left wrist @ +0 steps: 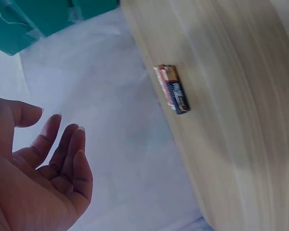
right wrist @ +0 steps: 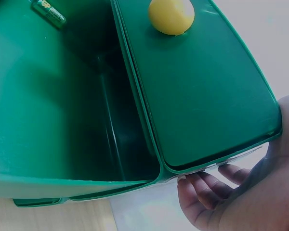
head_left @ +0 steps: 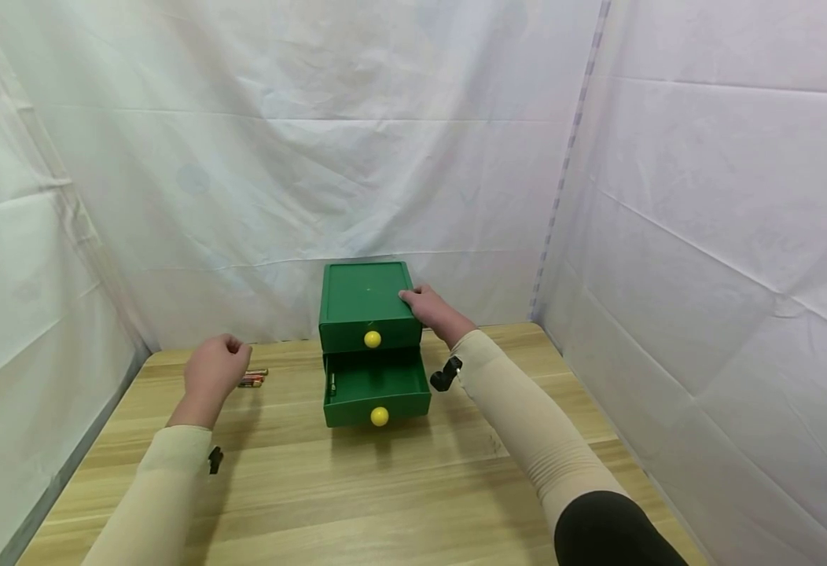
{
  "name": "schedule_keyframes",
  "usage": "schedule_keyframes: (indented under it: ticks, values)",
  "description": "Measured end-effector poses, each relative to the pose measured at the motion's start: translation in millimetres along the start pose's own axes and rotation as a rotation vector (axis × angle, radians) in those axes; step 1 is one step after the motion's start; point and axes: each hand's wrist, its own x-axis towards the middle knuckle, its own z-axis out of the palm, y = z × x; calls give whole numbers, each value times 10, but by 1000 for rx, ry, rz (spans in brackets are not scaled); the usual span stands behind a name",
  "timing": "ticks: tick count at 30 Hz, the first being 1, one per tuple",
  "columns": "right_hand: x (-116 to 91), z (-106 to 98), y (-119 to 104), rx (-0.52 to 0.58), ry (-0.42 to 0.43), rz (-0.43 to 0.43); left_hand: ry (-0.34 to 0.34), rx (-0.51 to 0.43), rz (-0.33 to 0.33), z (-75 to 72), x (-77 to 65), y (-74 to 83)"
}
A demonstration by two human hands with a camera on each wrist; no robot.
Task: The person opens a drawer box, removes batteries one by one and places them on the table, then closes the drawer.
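A green two-drawer cabinet (head_left: 367,291) stands toward the back of the table, its upper drawer shut. The lower drawer (head_left: 378,407) is pulled out, and a green battery (right wrist: 49,13) lies inside at its left. My right hand (head_left: 438,310) holds the cabinet's upper right side, thumb over the top edge and bent fingers against the side wall. My left hand (left wrist: 48,168) hovers left of the cabinet with loosely curled fingers and holds nothing. Near it, a small group of batteries (left wrist: 172,90) lies side by side on the table.
The wooden table (head_left: 300,487) reaches back to a white cloth wall (head_left: 300,181), with more cloth on both sides. Round yellow knobs stick out from the upper drawer (head_left: 373,339) and from the lower one.
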Motion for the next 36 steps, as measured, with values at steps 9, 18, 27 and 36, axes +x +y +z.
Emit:
schedule_keyframes:
  ticks: [9,18,27,36]
  values:
    - [11,3,-5,3,6,12,-36,-58,77,-85,-19,276]
    - [7,2,5,4,-1,16,-170,-100,150,-182,-109,619]
    - [7,-4,6,4,5,6,-214,-65,333,-215,-174,907]
    - [25,1,21,1,5,7,-282,-116,405,-203,-254,1119]
